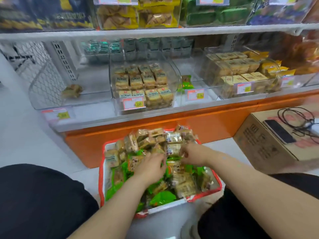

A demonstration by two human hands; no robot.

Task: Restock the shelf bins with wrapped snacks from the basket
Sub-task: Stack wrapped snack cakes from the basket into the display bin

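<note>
Head view: my left hand (pixel 151 167) and right hand (pixel 193 155) dig into the red-and-white basket (pixel 205 195), heaped with tan and green wrapped snacks (pixel 183 185). Fingers curl among packets; I cannot tell what either grips. Clear plastic left bin (pixel 51 94) holds one packet; restocking looks barely begun. Motion blur hides labels.

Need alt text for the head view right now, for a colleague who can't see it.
Both hands, left hand and right hand, dig into a red-rimmed basket heaped with wrapped snacks on the floor. Ahead, clear shelf bins: the left bin holds one packet, the middle bin is well stocked. A cardboard box sits right.
</note>
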